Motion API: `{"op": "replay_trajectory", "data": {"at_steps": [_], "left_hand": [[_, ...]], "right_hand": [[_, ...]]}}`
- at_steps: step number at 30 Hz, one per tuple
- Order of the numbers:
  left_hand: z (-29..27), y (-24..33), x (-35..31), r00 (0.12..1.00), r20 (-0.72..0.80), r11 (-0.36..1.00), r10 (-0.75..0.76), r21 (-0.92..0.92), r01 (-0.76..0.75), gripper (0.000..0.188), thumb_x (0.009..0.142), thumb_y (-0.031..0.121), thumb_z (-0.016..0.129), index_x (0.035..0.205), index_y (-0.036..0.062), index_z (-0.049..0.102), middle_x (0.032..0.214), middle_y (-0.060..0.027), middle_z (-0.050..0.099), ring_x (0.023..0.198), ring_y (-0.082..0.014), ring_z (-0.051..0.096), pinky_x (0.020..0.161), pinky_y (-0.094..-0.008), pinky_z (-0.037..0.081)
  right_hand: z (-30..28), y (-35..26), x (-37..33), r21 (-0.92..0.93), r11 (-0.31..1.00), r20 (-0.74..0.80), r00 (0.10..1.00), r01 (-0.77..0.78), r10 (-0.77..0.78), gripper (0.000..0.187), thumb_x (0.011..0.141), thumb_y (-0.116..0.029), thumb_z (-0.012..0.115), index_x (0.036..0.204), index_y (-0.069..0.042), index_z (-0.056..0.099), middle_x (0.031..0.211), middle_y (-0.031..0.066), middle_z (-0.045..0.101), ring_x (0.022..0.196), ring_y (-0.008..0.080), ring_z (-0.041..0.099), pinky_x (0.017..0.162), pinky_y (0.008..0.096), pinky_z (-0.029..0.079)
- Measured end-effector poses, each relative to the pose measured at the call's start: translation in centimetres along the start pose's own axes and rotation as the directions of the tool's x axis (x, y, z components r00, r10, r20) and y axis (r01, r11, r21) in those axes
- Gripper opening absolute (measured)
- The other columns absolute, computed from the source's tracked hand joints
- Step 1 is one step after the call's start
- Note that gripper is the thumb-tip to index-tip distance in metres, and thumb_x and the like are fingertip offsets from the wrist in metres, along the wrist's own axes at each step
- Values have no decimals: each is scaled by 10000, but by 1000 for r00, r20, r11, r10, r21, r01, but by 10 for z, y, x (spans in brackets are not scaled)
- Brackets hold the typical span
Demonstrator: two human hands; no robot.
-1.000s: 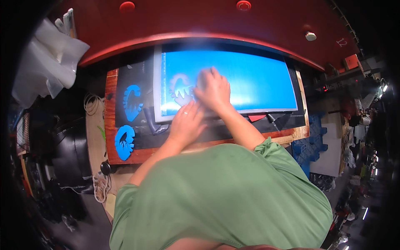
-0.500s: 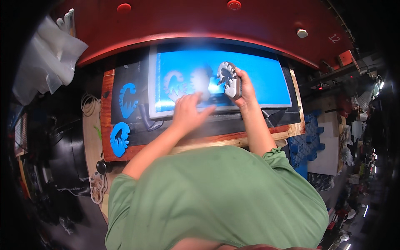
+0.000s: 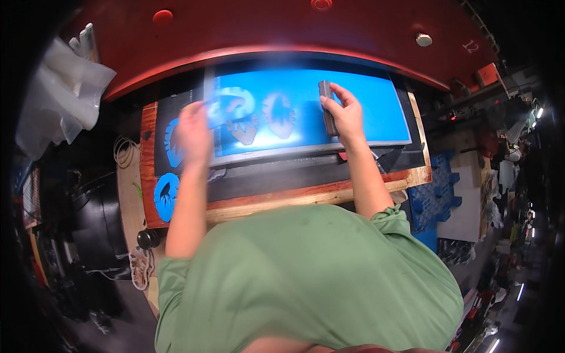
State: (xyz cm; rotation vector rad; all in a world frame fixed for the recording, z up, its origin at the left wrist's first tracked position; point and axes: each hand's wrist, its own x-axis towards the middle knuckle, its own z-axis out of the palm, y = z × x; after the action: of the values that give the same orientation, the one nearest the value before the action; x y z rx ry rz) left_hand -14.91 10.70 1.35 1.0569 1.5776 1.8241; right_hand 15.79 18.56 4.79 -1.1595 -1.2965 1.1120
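Mid-lift: left hand (image 3: 194, 132), blurred, pinches a cut blue piece (image 3: 232, 105) off the left end of the blue sheet (image 3: 365, 106); right hand (image 3: 346, 113) is closed around a dark block (image 3: 326, 107) standing on the sheet's middle. Two paler cut shapes (image 3: 279, 115) lie between the hands. Next move likely calls for a slow peel with the block pinning the sheet, so nothing tears.

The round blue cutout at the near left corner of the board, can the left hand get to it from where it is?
Probably yes. The left hand is at the blue sheet's left end, and the round blue cutout lies uncovered on the wooden board just nearer the body, with nothing between them.
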Motion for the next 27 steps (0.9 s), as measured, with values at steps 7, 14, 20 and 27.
{"op": "replay_trajectory", "data": {"at_steps": [7,14,20,27], "left_hand": [[-87,-33,-13,975,-183,709,-129,670,220,365,919,228,624,1181,-26,609,967,-178,705,882,-307,679,824,-370,519],[-56,10,-42,952,86,248,293,955,-163,483,834,264,706,1239,30,585,1395,-240,449,1277,-436,435,993,-543,397],[-28,23,-100,670,591,372,448,559,-741,385,776,153,768,1131,49,662,1221,-166,584,1130,-351,565,941,-453,441],[-20,0,-111,671,650,586,356,404,-702,252,770,183,769,968,56,679,938,-100,632,893,-295,606,779,-420,470]], "right_hand": [[19,8,11,-705,633,187,945,319,-268,596,683,-318,781,1198,-37,670,1352,218,570,1169,419,579,1016,442,459],[35,16,8,-833,470,215,953,292,-213,606,674,-341,773,1203,-64,670,1355,190,578,1133,404,593,999,452,463],[-6,11,-22,-821,421,258,908,386,-330,670,766,-382,772,1314,-53,571,1441,222,478,1233,405,515,1043,464,417],[-59,39,-150,-779,349,409,844,521,-347,502,751,-270,780,1176,-49,627,1236,146,581,1169,332,540,943,461,420]]}}
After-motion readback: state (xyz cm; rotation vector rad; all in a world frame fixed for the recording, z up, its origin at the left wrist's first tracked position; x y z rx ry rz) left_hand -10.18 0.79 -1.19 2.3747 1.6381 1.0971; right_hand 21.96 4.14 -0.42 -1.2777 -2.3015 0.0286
